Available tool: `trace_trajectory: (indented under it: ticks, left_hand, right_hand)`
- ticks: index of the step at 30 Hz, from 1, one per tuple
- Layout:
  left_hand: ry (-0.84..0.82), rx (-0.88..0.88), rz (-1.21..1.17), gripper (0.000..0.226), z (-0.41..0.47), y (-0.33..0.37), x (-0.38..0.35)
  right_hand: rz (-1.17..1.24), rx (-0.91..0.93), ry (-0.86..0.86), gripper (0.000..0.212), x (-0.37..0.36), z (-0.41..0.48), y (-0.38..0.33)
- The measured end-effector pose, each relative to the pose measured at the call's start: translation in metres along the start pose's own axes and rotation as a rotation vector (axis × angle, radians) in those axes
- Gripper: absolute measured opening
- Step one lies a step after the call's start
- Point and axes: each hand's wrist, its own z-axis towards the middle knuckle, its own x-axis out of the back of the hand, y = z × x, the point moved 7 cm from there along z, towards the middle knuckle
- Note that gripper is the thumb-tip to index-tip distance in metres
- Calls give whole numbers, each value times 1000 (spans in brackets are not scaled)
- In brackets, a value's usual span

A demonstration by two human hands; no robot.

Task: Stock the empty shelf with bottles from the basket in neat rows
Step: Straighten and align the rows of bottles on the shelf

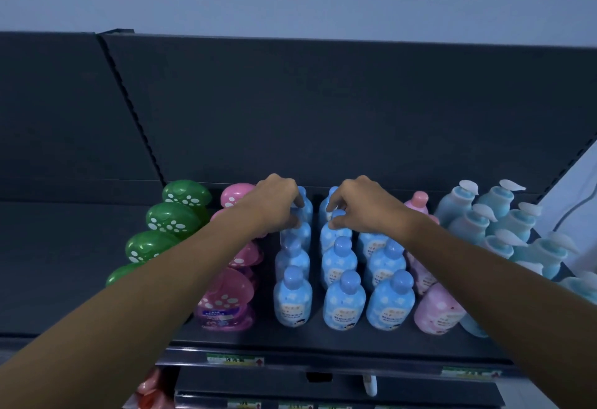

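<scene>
Head view: the stocking is looking close to finished. The shelf [323,339] is carrying files of bottles running from its front lip back toward the dark back panel [323,101]. From left to right these are green mushroom-cap bottles [174,218], pink mushroom-cap bottles [226,295], three files of blue bottles [344,302], pink round-cap bottles [436,310] and pale blue pump bottles [499,224]. The files are standing upright and close together. The green and pink mushroom files are slanting a little to the left as they come forward. The basket is not showing, so I cannot tell how many bottles are waiting. Judging by the filled files, what is left seems to be mostly squaring up the back of the blue block.

Both arms are reaching deep over the front bottles. The left hand [281,205] is curling its fingers down over the top of the left-file blue bottle [295,236], third from the front. It is gripping that bottle around the cap and neck, which are hidden under the fingers. The right hand [361,205] is pinching the cap of the middle-file blue bottle [336,234], also third from the front, with thumb and fingertips closed on it. Both gripped bottles are standing on the shelf in line with their files, just in front of the rearmost blue bottles. Whether they are being set down or nudged straight cannot be told.
</scene>
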Motion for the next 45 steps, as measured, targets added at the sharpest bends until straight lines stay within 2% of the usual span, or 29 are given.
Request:
trace_trajectory:
  ticks: [2, 4, 6, 9, 11, 15, 20, 27, 32, 35, 38, 42, 45]
  left_hand:
    - [0, 11, -9, 51, 4, -2, 9]
    - [78, 21, -29, 31, 11, -5, 26]
    - [145, 60, -67, 18, 18, -7, 38]
    - [84, 58, -41, 39, 31, -5, 31]
    - [26, 55, -16, 50, 39, -4, 19]
    - [-1, 59, 16, 41, 49, -4, 5]
    - [29, 58, 37, 30, 52, -3, 7]
    - [11, 88, 43, 37, 48, -3, 6]
    - [82, 70, 84, 35, 29, 14, 24]
    - [171, 17, 73, 38, 8, 35, 37]
    - [212, -124, 0, 28, -16, 72, 41]
    - [165, -272, -94, 22, -47, 128, 29]
    - [130, -337, -51, 26, -58, 154, 11]
  right_hand:
    - [35, -12, 47, 30, 11, 5, 3]
    - [75, -37, 145, 25, 24, 13, 7]
    - [91, -66, 201, 28, 30, 22, 12]
    - [53, -73, 144, 42, 22, 36, 16]
    - [54, -74, 89, 42, 11, 42, 18]
    - [46, -69, 82, 32, -2, 47, 20]
    - [40, -55, 66, 30, -1, 51, 22]
    - [53, -42, 41, 45, 2, 46, 20]
    - [87, -75, 173, 43, 42, 8, 32]
    - [100, -120, 199, 31, 62, -31, 44]
    - [72, -136, 199, 17, 74, -77, 51]
    - [21, -129, 148, 15, 73, -128, 62]
    - [-29, -123, 51, 17, 59, -147, 73]
